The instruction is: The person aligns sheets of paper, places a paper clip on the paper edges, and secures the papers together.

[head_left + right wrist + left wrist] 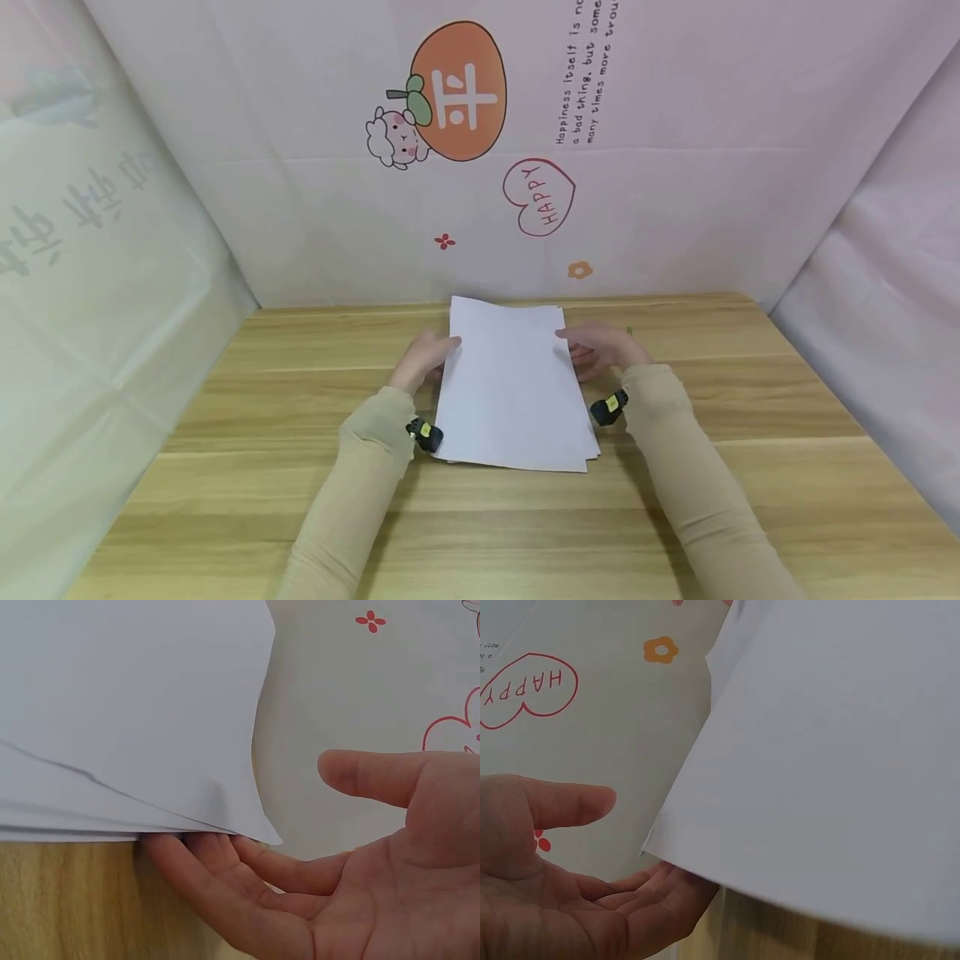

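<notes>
A small stack of white paper sheets (510,383) lies lengthwise before me, its sheets slightly fanned at the lower right corner. At the stack's left edge is my left hand (423,357); in the left wrist view its fingers (671,904) reach beneath the paper while the thumb stands apart from it. My right hand (600,346) is at the opposite edge. Its fingertips (161,847) touch the underside of the sheets (135,712), and the thumb is spread away from the paper. Several layered edges show in the right wrist view. The far edge of the paper curves.
The stack is over a wood-grain table (300,375). Behind the table hangs a white printed cloth (337,225) with a heart and cartoon figures, and more cloth hangs at both sides. Each wrist wears a small black camera (424,435) over a beige sleeve (345,508).
</notes>
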### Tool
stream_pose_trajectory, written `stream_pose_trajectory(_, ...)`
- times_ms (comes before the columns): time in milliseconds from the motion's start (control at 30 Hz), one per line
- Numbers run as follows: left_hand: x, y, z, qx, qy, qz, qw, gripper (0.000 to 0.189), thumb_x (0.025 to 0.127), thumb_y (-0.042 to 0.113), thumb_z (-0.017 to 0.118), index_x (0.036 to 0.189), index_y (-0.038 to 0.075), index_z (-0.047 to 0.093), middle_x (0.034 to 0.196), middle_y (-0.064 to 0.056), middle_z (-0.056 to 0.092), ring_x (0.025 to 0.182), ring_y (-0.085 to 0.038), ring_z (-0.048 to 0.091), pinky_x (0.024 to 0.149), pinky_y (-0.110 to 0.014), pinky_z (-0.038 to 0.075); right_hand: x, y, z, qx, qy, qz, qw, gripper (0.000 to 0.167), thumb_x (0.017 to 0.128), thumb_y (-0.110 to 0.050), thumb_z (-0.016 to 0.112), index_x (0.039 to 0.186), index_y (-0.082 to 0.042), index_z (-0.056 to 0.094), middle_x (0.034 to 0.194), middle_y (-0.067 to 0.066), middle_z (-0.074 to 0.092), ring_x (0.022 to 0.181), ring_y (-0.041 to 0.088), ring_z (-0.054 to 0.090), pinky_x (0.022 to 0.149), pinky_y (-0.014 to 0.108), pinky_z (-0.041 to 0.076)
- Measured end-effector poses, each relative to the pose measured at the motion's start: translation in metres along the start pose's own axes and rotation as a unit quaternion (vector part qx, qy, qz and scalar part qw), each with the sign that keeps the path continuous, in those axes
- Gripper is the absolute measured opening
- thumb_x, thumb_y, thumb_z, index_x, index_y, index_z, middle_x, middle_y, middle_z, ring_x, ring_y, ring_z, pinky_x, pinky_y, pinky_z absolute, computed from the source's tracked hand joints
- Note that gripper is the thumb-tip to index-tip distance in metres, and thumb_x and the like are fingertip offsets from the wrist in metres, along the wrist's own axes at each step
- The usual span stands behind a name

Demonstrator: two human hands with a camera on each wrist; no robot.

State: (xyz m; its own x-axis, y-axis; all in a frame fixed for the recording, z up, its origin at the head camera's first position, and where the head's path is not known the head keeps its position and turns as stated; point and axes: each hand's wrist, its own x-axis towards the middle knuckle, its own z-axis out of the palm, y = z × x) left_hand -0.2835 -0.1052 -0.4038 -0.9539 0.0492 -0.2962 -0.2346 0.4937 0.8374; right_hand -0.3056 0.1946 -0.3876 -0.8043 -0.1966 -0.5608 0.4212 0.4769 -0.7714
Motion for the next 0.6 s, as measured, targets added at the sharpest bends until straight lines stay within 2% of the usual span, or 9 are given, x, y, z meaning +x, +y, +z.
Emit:
stream_pose_trajectory(300,-0.003,0.004,-0.003,0.001,-0.012,-0.005,0.9999,0.057,0.093,0.037,0.054,0.13,-0.005,0.047,0.124,-0.017,0.053,0.109,-0.029,0.054,0.087,-0.04,0.05,0.0,-0.001,-0.002,0.02,-0.019,0.003,0.9996,0.064,0.098,-0.031,0.046,0.138,0.015,0.026,0.135,0.033,0.035,0.12,0.04,0.044,0.088,0.046,0.052)
stream_pose_trajectory(333,-0.004,0.004,-0.003,0.003,-0.012,-0.005,0.9999,0.058,0.093,0.037,0.054,0.131,-0.005,0.046,0.125,-0.017,0.052,0.109,-0.028,0.053,0.088,-0.041,0.05,0.001,0.0,-0.003,0.027,-0.019,0.005,0.9994,0.064,0.098,-0.031,0.047,0.138,0.015,0.026,0.134,0.032,0.035,0.118,0.038,0.045,0.088,0.044,0.052)
stream_pose_trajectory(367,-0.005,0.005,-0.004,0.007,-0.012,-0.004,0.9999,0.053,0.092,0.037,0.054,0.125,-0.004,0.05,0.117,-0.015,0.054,0.104,-0.027,0.054,0.085,-0.039,0.05,0.002,0.001,-0.003,0.03,-0.021,0.005,0.9993,0.063,0.098,-0.031,0.046,0.138,0.014,0.026,0.134,0.031,0.036,0.115,0.036,0.047,0.087,0.043,0.052)
stream_pose_trajectory(467,-0.005,0.003,-0.004,0.015,-0.008,-0.005,0.9999,0.051,0.092,0.037,0.054,0.123,-0.004,0.051,0.111,-0.013,0.054,0.099,-0.025,0.053,0.082,-0.038,0.049,0.014,0.01,-0.005,0.052,-0.019,0.007,0.9984,0.061,0.097,-0.031,0.05,0.135,0.012,0.031,0.129,0.026,0.04,0.104,0.03,0.052,0.083,0.038,0.053)
stream_pose_trajectory(567,-0.004,0.001,-0.005,0.017,-0.004,-0.004,0.9998,0.051,0.092,0.037,0.054,0.123,-0.004,0.052,0.112,-0.015,0.056,0.099,-0.026,0.056,0.081,-0.038,0.049,0.023,0.015,-0.006,0.065,-0.012,0.008,0.9978,0.056,0.095,-0.032,0.053,0.129,0.009,0.037,0.12,0.021,0.046,0.092,0.025,0.055,0.077,0.034,0.054)
stream_pose_trajectory(600,-0.004,0.001,-0.004,0.014,-0.004,-0.002,0.9999,0.056,0.092,0.037,0.054,0.129,-0.005,0.048,0.12,-0.017,0.055,0.105,-0.028,0.055,0.085,-0.04,0.049,0.025,0.017,-0.007,0.065,-0.008,0.008,0.9978,0.054,0.094,-0.032,0.054,0.127,0.008,0.038,0.116,0.02,0.048,0.09,0.024,0.056,0.075,0.033,0.054)
